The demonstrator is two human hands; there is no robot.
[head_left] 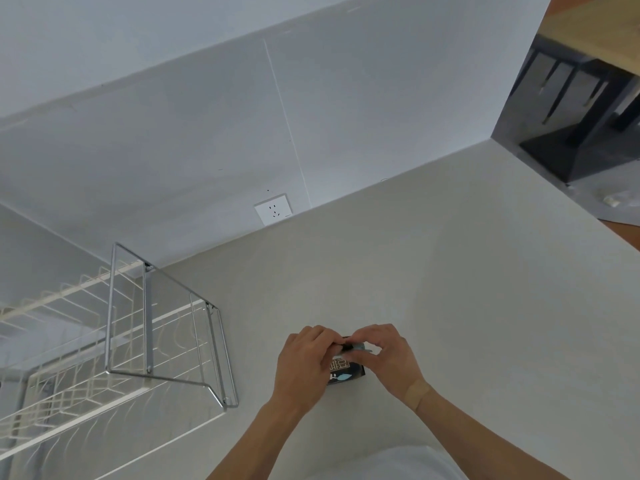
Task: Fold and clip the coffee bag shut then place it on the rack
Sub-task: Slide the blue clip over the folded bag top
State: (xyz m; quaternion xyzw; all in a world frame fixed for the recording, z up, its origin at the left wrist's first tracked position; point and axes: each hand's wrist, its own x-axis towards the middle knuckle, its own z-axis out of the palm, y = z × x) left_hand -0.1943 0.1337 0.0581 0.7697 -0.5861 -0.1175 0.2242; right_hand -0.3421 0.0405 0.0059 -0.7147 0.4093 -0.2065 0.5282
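A small black coffee bag (346, 370) with pale lettering stands on the light countertop (450, 289), near its front. My left hand (306, 362) grips the bag's top from the left. My right hand (389, 356) pinches the top from the right, and a thin dark and grey piece (356, 347) shows between the fingertips; I cannot tell whether it is a clip or the bag's fold. The wire rack (166, 327), chrome and white, stands at the left, well apart from the bag.
A white wall socket (273, 209) sits low on the back wall. Beyond the counter's right end I see a dark table base (581, 140) under a wooden top. A plaster (417, 391) is on my right wrist.
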